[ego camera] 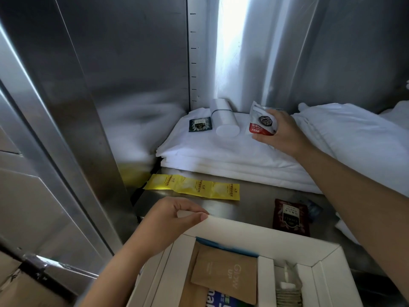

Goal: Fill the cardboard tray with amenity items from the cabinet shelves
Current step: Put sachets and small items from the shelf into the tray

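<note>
The white cardboard tray (pixel 254 234) sits at the bottom of the view, with a brown "Glow Up" packet (pixel 225 273) and a small white item inside its compartments. My left hand (pixel 170 222) pinches the tray's far left corner. My right hand (pixel 281 131) reaches over a stack of folded white linen (pixel 210 151) on the steel shelf and grips a red-and-white coffee sachet (pixel 260 121). A white cylinder (pixel 223 118) and a dark green tea sachet (pixel 200 124) lie on the linen just left of it.
A yellow strip of packets (pixel 192 187) and a dark red tea sachet (pixel 290 217) lie on the steel shelf (pixel 254 202) in front of the linen. Steel cabinet walls rise behind and to the left. More white linen (pixel 354 134) is piled at the right.
</note>
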The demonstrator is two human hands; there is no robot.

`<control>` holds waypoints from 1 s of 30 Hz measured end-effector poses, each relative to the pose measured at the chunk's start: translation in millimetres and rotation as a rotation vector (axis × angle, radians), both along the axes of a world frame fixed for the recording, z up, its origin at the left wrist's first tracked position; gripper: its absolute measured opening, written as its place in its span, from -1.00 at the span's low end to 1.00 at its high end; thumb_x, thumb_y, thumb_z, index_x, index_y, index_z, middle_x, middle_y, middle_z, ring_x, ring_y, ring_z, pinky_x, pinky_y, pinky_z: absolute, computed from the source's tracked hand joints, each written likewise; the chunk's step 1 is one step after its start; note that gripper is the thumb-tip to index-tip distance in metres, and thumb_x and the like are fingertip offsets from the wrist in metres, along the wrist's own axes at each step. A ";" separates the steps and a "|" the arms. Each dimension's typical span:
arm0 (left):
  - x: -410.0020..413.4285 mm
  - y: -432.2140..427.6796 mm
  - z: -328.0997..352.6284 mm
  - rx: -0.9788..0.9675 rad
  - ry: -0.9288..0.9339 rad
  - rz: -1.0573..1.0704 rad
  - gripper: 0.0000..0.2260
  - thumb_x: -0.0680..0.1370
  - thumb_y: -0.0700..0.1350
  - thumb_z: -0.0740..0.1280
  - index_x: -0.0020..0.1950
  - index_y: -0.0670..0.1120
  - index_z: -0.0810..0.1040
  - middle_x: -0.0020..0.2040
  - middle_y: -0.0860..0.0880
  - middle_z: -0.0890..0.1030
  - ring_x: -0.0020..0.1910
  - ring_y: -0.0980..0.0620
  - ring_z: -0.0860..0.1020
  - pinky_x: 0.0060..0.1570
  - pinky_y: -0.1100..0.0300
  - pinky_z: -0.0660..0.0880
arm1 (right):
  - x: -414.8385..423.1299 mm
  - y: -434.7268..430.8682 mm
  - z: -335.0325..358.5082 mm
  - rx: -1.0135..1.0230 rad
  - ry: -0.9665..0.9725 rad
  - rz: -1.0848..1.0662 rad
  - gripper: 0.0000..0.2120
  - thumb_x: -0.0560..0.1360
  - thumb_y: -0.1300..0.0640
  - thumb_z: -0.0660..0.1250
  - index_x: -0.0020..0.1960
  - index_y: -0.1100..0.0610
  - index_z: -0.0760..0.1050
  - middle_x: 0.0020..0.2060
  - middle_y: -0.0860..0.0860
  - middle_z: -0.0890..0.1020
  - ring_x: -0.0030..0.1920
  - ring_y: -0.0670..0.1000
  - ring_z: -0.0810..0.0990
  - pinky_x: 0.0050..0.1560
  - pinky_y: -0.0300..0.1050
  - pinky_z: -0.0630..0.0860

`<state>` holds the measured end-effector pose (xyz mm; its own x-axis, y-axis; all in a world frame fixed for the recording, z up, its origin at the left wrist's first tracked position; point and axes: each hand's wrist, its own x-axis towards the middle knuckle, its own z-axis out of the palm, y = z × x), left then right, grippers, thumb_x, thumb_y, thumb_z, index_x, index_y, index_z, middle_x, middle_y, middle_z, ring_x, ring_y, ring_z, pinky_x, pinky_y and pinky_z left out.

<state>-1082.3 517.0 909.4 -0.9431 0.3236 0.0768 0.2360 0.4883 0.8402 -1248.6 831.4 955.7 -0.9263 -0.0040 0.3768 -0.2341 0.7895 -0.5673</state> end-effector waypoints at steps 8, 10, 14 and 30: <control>0.5 0.3 0.3 0.009 -0.015 0.012 -0.92 0.48 -0.02 0.41 -0.09 0.14 0.68 -0.11 0.28 0.66 -0.04 0.32 0.57 -0.08 0.46 0.42 | 5.5 -7.6 6.9 -0.077 0.189 0.019 -0.20 0.30 -0.03 0.56 0.43 0.05 0.27 0.31 0.03 0.38 0.33 0.02 0.34 0.35 0.02 0.36; 0.8 0.5 0.3 0.015 -0.019 0.016 -0.92 0.48 -0.03 0.41 -0.09 0.13 0.69 -0.12 0.28 0.66 -0.05 0.32 0.57 -0.09 0.46 0.42 | 5.2 -10.3 8.6 -0.100 0.215 0.034 -0.21 0.31 -0.01 0.56 0.44 0.05 0.27 0.31 0.02 0.38 0.33 -0.01 0.33 0.33 -0.02 0.37; 0.8 0.6 0.3 0.013 -0.013 0.009 -0.92 0.49 -0.03 0.41 -0.08 0.13 0.69 -0.12 0.28 0.66 -0.05 0.32 0.58 -0.10 0.47 0.43 | 10.3 -15.0 13.3 -0.063 0.245 0.057 -0.20 0.31 -0.03 0.56 0.44 0.04 0.26 0.34 0.00 0.36 0.35 0.00 0.30 0.34 0.02 0.37; -0.8 -1.0 -4.1 0.021 0.015 -0.019 -0.91 0.49 -0.04 0.40 -0.06 0.09 0.69 -0.13 0.28 0.66 -0.07 0.33 0.57 -0.14 0.54 0.39 | 133.6 -41.5 36.9 0.179 0.044 0.358 -0.10 0.18 -0.31 0.41 0.45 -0.16 0.17 0.42 -0.22 0.21 0.43 -0.26 0.12 0.36 -0.35 0.08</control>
<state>-1083.1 516.1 905.3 -0.9355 0.3394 0.0981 0.2578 0.4657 0.8465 -1115.0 790.0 992.6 -0.8376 -0.3927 0.3798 -0.5332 0.7390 -0.4118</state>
